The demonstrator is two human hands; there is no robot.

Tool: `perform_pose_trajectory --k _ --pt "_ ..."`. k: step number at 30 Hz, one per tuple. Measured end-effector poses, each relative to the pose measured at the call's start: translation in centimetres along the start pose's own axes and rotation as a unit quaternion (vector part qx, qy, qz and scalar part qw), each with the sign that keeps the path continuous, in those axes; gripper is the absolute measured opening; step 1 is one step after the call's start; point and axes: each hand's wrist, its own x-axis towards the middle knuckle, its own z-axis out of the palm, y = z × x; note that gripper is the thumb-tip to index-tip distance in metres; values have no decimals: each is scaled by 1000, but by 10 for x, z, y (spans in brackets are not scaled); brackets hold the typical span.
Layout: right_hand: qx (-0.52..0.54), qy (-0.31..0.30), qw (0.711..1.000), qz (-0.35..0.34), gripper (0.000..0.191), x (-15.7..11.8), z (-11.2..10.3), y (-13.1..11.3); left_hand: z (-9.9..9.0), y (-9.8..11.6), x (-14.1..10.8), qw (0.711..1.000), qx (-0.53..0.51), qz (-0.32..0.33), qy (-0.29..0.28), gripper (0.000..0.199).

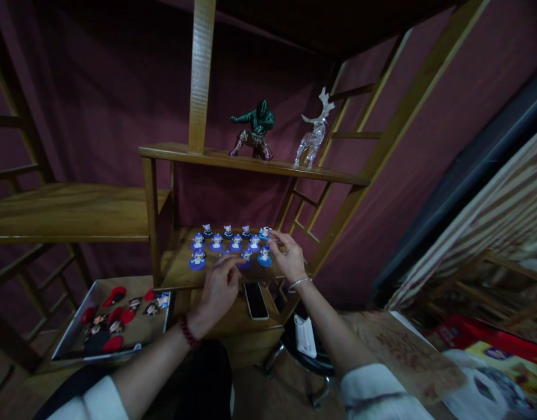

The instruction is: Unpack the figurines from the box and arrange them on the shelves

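small figurines in three rows on the wooden shelf, disc bases down; those i can see stand upright. far row: three on dark bases, then a blue-based figurine at the right end. my right hand is there, fingers bent, tips at that figurine's right side; cannot tell if they grasp it or only touch. my left hand is over the near row, fingers loosely curled, one reaching to a purple-based figurine and hiding part of the row; cannot tell whether they hold anything.

handling, my judgement: light, stiff, probably smooth plastic, a little slippery; small ears likely the weak points. best hold: thumb and forefinger either side of the body, or low at the base rim. neighbours stand near, so a wide grip could tip one.

nearer: phone, lying flat. near left: shallow box of red-and-black figures. upper shelf: green figure, clear deer.
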Motion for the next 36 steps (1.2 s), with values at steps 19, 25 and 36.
perform_pose_trajectory --k 19,25,36 --pt "-158 -390 888 -183 38 74 112 -106 -57 -66 -10 965 143 -187 113 52" --pt "-217 -445 851 -174 38 78 129 -116 -57 -84 1 964 60 -233 111 57" --pt "-245 -476 830 -156 37 76 142 -119 -46 -116 21 919 -155 -308 189 49"
